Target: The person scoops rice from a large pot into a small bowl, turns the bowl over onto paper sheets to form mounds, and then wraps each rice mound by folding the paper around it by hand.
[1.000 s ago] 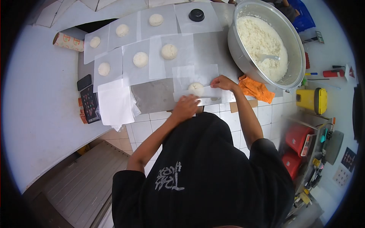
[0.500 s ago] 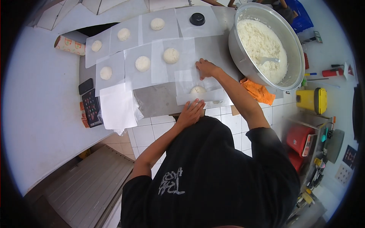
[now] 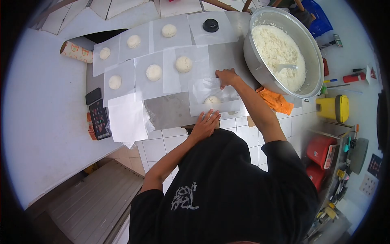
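Note:
A white round of rice [image 3: 211, 101] lies on a translucent sheet [image 3: 199, 91] at the table's near edge, partly behind the sheet's raised front. My left hand [image 3: 206, 125] rests with spread fingers against that front part. At the sheet's far right corner, my right hand [image 3: 227, 77] has its fingers closed on the sheet edge. Further rice rounds sit on their own sheets, among them one at the middle [image 3: 183, 64] and one to its left [image 3: 154, 72]. A black round mould [image 3: 210, 25] stands on a sheet at the back.
A large metal pot of rice [image 3: 248, 49] with a scoop [image 3: 287, 66] stands at the right. An orange cloth [image 3: 275, 100] lies beside it. Stacked white sheets [image 3: 128, 118], a tablet [image 3: 98, 118], a phone [image 3: 93, 96] and a printed roll [image 3: 76, 52] are at the left.
My right hand has moved slightly right and nearer to me, and the far part of the sheet is now lifted and curved. The whole view has shifted a little.

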`<action>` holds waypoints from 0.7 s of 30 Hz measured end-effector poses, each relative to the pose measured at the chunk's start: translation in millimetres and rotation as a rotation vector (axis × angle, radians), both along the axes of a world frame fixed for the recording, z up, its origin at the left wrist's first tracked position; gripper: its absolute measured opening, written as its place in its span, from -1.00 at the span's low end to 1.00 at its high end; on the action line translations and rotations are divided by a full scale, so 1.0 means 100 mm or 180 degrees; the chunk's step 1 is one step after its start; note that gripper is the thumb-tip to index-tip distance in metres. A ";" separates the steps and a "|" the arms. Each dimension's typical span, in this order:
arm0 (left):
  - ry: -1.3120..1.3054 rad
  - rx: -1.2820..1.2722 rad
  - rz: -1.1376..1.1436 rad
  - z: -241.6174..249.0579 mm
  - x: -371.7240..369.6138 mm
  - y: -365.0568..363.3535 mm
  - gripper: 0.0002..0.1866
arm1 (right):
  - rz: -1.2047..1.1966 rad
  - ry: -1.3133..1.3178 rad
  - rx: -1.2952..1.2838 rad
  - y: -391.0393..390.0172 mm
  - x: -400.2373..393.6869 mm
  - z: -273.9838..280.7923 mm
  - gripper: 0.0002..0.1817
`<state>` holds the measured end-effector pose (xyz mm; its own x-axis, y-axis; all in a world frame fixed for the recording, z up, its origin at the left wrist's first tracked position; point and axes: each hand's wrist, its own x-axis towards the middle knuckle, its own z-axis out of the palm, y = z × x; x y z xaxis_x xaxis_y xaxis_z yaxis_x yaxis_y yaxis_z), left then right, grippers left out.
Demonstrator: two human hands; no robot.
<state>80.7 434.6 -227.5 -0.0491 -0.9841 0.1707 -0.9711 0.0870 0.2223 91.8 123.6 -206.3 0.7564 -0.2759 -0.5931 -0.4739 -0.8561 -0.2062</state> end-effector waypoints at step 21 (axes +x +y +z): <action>0.0629 -0.0122 -0.0018 -0.09 0.10 -0.04 -0.61 | 0.0320 -0.2539 -0.0550 1.51 -1.05 0.23 -0.82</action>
